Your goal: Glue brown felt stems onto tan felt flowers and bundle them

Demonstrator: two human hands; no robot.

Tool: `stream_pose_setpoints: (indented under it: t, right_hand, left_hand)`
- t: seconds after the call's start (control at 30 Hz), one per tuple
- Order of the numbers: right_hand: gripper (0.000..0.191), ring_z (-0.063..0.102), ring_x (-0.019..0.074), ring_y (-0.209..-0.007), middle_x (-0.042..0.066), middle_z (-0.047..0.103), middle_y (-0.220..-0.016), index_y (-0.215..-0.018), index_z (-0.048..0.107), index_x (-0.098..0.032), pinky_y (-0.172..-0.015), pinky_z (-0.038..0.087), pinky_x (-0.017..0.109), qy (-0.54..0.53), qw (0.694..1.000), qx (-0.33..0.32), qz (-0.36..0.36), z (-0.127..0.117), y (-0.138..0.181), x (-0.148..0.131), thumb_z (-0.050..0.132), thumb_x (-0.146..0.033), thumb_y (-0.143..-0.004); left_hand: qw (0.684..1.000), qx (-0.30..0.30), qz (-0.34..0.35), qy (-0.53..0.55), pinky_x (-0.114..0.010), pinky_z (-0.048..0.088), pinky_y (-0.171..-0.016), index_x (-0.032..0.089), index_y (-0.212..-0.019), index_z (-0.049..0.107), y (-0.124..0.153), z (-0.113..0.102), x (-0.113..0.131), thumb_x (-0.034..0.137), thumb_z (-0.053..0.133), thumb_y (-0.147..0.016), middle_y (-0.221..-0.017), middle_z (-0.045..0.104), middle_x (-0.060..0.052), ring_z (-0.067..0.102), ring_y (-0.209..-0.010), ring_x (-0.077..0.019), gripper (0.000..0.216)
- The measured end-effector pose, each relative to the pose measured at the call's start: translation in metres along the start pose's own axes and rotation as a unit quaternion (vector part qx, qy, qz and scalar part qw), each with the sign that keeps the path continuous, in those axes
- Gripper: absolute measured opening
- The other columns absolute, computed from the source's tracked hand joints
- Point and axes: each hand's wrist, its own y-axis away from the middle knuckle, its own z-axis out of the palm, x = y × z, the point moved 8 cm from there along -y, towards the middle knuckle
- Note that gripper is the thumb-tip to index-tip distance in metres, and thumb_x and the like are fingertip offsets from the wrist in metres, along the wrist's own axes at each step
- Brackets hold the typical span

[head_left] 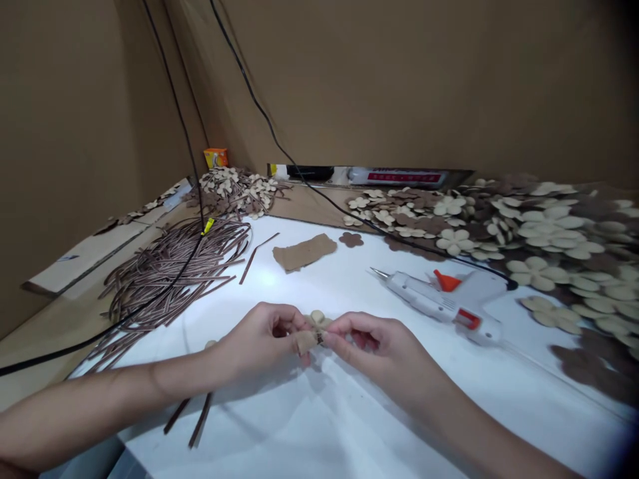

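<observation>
My left hand and my right hand meet low over the white board, fingertips pinched together. Between them is a small beige petal flower, partly hidden by the fingers. A little brown paper piece shows at my left fingertips, against the flower. My right thumb and forefinger pinch the flower's near side, where a small dark bit shows. Two brown strips stick out from under my left forearm. A white glue gun with an orange trigger lies to the right, its nozzle pointing left.
A torn brown paper piece and a brown flower lie beyond my hands. Bundled brown strips cover the left. Beige and brown flowers are heaped at right, more at back left. A black cable hangs across.
</observation>
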Motion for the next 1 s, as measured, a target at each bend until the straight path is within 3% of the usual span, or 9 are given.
stream_pose_setpoints:
  t: [0.17, 0.3, 0.4, 0.7, 1.0]
  right_hand:
    - [0.024, 0.037, 0.0143, -0.058, -0.001, 0.052, -0.06, -0.063, 0.062, -0.023, -0.053, 0.028, 0.027, -0.009, 1.0, 0.01, 0.005, -0.001, 0.0, 0.002, 0.057, -0.043, -0.073]
    - [0.023, 0.037, 0.0142, -0.059, -0.001, 0.054, -0.062, -0.064, 0.062, -0.023, -0.054, 0.027, 0.028, -0.025, 0.999, 0.017, 0.017, -0.003, 0.0, 0.001, 0.057, -0.043, -0.074]
    - [0.025, 0.039, 0.0145, -0.061, 0.0, 0.056, -0.064, -0.063, 0.061, -0.022, -0.055, 0.028, 0.028, -0.047, 0.999, 0.018, 0.021, -0.003, 0.0, 0.0, 0.058, -0.044, -0.075]
    - [0.024, 0.043, 0.0145, -0.06, -0.001, 0.057, -0.062, -0.06, 0.061, -0.021, -0.052, 0.028, 0.027, -0.009, 0.999, 0.034, -0.001, -0.005, 0.001, -0.007, 0.058, -0.041, -0.074]
    - [0.021, 0.05, 0.0172, -0.069, 0.001, 0.063, -0.073, -0.065, 0.064, -0.023, -0.063, 0.036, 0.03, -0.004, 0.999, 0.033, 0.0, -0.004, 0.003, -0.007, 0.056, -0.04, -0.076]
  left_hand:
    - [1.0, 0.019, -0.007, -0.003, -0.018, 0.032, -0.046, 0.015, -0.071, 0.06, 0.002, -0.003, 0.003, 0.041, 0.064, -0.074, -0.063, 0.065, -0.002, 0.045, -0.05, -0.0075, 0.026]
    - [1.0, -0.002, -0.002, 0.005, -0.017, 0.027, -0.04, 0.014, -0.074, 0.06, 0.003, -0.004, 0.008, 0.044, 0.053, -0.082, -0.068, 0.066, -0.004, 0.038, -0.043, -0.0051, 0.032]
    - [1.0, -0.02, -0.008, 0.019, -0.018, 0.03, -0.04, 0.014, -0.08, 0.061, 0.003, -0.004, 0.01, 0.045, 0.05, -0.084, -0.072, 0.066, -0.004, 0.042, -0.043, -0.0053, 0.033]
    - [1.0, -0.023, -0.01, -0.006, -0.018, 0.036, -0.047, 0.013, -0.073, 0.061, -0.002, -0.002, 0.005, 0.045, 0.066, -0.071, -0.067, 0.064, -0.002, 0.049, -0.05, -0.0068, 0.032]
    - [0.998, 0.001, 0.025, -0.054, -0.018, 0.036, -0.048, 0.013, -0.074, 0.058, 0.002, -0.003, 0.01, 0.039, 0.058, -0.079, -0.066, 0.06, 0.0, 0.047, -0.051, -0.0064, 0.026]
